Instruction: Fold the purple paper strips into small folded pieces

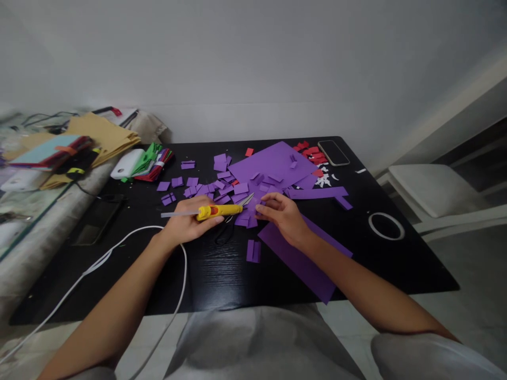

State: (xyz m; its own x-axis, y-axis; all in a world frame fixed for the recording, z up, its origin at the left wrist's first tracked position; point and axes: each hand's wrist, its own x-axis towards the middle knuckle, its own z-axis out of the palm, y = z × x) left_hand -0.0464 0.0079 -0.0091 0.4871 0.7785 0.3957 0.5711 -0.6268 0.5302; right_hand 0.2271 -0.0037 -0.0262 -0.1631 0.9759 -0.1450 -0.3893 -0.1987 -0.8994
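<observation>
In dim light, we see a plain grey wall (253, 63) beyond our left hand (192, 217) and right hand (284, 215), a black table (380, 264) beneath them, and a white chair (420, 187) to their right over a grey floor (475, 269).

Black table (209, 279): purple paper pieces (240, 188), red scraps (312, 151), phone (333, 152), white ring (370, 221).

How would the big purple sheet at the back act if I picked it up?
The purple sheet looks flat and thin, so it's probably light. Being wide, it may droop. Small purple pieces lie on it and could slide off.
</observation>
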